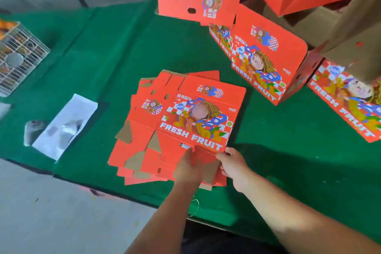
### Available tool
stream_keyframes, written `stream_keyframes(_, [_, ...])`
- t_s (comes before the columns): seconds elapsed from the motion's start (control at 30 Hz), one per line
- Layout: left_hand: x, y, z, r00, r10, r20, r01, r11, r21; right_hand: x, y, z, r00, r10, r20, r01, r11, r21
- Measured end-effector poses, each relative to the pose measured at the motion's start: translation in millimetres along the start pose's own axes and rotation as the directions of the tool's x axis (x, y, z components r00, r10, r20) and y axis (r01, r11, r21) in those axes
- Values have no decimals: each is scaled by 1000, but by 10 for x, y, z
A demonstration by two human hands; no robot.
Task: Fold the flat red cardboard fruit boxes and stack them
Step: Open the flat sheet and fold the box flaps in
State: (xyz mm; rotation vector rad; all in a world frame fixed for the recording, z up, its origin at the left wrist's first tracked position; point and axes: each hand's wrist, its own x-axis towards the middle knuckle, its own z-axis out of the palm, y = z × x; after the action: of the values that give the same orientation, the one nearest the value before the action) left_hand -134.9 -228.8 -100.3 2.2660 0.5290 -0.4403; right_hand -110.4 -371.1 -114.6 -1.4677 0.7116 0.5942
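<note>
Green tablecloth (99, 68): your L hand (188, 169) & R hand (234, 166) both pinch near edge of top flat box (191, 117); folded boxes (266, 55) behind.

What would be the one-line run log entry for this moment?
left hand: on top flat box | right hand: grips its near edge | folded boxes: behind

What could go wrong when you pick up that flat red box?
The left hand and right hand both grip only the near edge of the top flat box. The pile of flat boxes beneath is already skewed, so lifting might drag several along or slide them off the green table. The folded boxes stand close behind and could get knocked.
</note>
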Motion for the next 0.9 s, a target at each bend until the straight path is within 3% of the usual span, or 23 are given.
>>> stream_keyframes(0.1, [231,-103,-107,983,151,102,-177,931,318,34,17,126,992,-28,-124,31,999,26])
stream_keyframes(0.27, [686,-361,-335,934,338,114,-353,827,438,197,29,290,947,-63,-314,72,997,18])
stream_keyframes(0.4, [1192,-865,-864,937,350,-8,-296,803,517,221,51,425,915,11,-403,42,992,122])
stream_keyframes(0.47, [1427,-1061,-1108,945,324,-32,-254,796,549,207,50,482,879,-9,-477,51,996,74])
stream_keyframes(0.53, [1597,-1169,-1304,967,240,-83,-165,844,511,211,53,509,832,-21,-555,55,998,44])
stream_keyframes(0.6, [1712,-1215,-1462,981,75,-177,-13,945,328,213,52,515,787,4,-617,42,997,61])
stream_keyframes(0.7, [1833,-1253,-1671,976,-46,-215,81,984,159,217,23,502,744,-16,-668,33,999,13])
stream_keyframes(0.83, [1894,-1198,-1825,985,-75,-158,103,979,178,167,-126,613,784,-53,-618,51,998,-21])
stream_keyframes(0.9, [1907,-1127,-1912,997,-65,-48,61,994,-89,106,-241,654,764,-97,-638,66,995,-72])
